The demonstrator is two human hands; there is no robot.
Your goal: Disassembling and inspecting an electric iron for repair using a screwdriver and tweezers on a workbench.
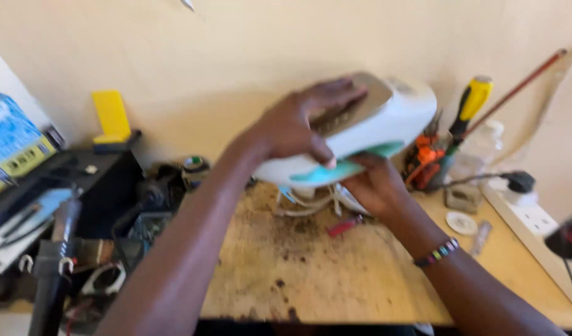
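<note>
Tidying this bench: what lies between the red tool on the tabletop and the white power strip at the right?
In the head view, the right hand's wrist with its beaded bracelet, then a white disc.

- The white appliance [385, 118] is motion-blurred; its lower side is hidden by the right hand [373, 186].
- Tangled parts [112, 249] at the desk's left are too blurred to identify.
- Both forearms leave the bottom edge.

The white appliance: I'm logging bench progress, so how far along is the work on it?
Done: the white appliance is off the wooden bench, tipped, its cord trailing underneath. In hand: the left hand presses its metal face, and the right hand supports the teal edge from below. Left: the screwdrivers stand untouched in their holder; whether the casing is open, I cannot tell.
</note>
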